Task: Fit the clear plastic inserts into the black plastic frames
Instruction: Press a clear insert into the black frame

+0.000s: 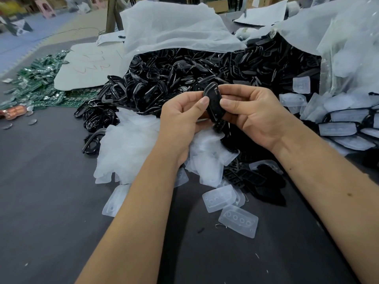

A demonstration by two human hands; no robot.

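Nearest, loose clear inserts [239, 221] lie flat on the dark table [51, 191]; above them the left hand [180, 117] and right hand [256, 117] together pinch one black frame [213, 105], thumbs pressed on its face, held over a heap of clear inserts [131, 144]; at right lie fitted frames [338, 128]; behind, a pile of black frames [184, 74] spills from a white bag [174, 31]
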